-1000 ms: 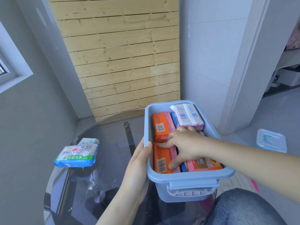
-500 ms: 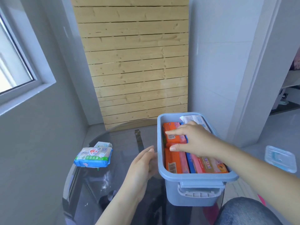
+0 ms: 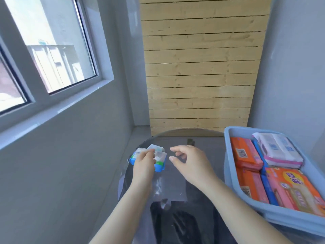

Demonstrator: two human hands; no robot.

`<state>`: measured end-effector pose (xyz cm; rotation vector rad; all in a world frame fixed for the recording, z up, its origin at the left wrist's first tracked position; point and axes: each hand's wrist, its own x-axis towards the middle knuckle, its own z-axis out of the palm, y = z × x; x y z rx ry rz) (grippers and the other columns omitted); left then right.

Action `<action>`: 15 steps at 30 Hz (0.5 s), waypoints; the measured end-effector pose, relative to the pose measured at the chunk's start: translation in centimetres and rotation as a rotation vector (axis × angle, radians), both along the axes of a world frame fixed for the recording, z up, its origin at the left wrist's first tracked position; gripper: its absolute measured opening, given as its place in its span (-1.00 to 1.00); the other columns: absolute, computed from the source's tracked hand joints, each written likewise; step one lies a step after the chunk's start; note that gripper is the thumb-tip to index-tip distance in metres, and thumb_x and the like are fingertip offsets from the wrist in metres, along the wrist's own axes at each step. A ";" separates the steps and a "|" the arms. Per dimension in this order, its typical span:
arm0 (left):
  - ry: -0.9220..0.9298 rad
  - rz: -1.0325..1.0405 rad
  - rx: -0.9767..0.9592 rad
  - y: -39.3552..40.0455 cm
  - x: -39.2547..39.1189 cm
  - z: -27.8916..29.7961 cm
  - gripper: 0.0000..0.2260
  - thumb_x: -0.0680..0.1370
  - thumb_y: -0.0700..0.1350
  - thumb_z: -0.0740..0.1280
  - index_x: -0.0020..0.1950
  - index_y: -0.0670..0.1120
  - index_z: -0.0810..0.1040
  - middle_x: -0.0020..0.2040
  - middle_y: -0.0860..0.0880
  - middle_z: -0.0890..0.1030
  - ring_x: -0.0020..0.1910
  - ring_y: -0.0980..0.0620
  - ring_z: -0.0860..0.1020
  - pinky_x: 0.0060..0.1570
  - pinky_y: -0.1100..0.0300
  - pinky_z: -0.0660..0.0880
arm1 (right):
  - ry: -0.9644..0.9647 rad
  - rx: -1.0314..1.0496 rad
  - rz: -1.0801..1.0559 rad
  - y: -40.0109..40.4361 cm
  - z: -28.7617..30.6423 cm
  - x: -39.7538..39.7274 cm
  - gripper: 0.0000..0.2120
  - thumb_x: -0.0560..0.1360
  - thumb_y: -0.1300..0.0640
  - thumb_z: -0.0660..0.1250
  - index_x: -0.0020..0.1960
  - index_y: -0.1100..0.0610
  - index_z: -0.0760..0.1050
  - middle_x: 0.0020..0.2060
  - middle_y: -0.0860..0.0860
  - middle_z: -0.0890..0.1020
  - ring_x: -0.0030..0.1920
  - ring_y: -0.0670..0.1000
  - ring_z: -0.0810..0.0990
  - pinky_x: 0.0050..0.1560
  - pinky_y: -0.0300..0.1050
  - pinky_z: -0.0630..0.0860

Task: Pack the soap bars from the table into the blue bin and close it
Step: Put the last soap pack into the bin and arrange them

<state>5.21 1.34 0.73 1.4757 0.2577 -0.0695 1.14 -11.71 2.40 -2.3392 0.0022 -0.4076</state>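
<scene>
A blue-and-white soap pack (image 3: 160, 163) lies at the far left of the round glass table (image 3: 175, 184), with a smaller pale bar (image 3: 155, 148) right behind it. My left hand (image 3: 143, 162) lies over the pack, fingers curled onto its top. My right hand (image 3: 190, 161) hovers just right of the pack, thumb and fingers loosely spread, holding nothing. The blue bin (image 3: 227, 161) stands open at the right, filled with several wrapped bars: orange ones (image 3: 244, 154), a white-and-pink one (image 3: 279, 150) on top, and an orange-pink one (image 3: 295, 187).
A grey wall with a window (image 3: 52, 50) runs close along the table's left side. A wooden slat panel (image 3: 198, 67) stands behind the table. The bin's lid is out of view.
Both hands have left the bin and moved left across the table to the soap pack. The view has swung left, so the bin now sits at the right edge.
</scene>
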 end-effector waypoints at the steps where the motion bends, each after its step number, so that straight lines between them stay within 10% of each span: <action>1: 0.001 0.029 0.015 0.5 0.6 -0.5 -0.83 0.55 -0.15 0.21 0.04 -0.04 0.58 0.03 -0.02 0.56 0.04 -0.01 0.54 0.05 0.09 0.42 | 0.043 0.009 -0.008 0.6 -0.9 0.9 -0.72 0.47 0.03 0.32 0.18 -0.04 0.54 -0.02 -0.09 0.58 0.07 -0.03 0.52 0.09 -0.12 0.47; 11: 0.111 0.198 0.345 2.8 6.6 -4.8 -0.48 0.57 -0.11 0.18 0.52 -0.12 0.18 0.51 -0.14 0.17 0.46 -0.16 0.22 0.37 -0.01 0.26 | 0.249 0.091 -0.074 3.2 -6.6 7.8 -0.59 0.49 0.01 0.29 0.33 0.01 0.40 0.21 0.04 0.48 0.05 0.01 0.54 -0.05 -0.18 0.43; 15: 0.146 0.123 0.243 3.4 7.8 -6.7 -0.61 0.55 -0.05 0.24 0.32 -0.20 0.39 0.24 -0.18 0.54 0.05 -0.11 0.52 -0.09 0.10 0.45 | 0.331 0.261 -0.081 3.6 -7.3 10.1 -0.44 0.49 0.02 0.31 0.44 0.06 0.23 0.34 0.05 0.44 0.27 0.04 0.46 0.03 -0.23 0.33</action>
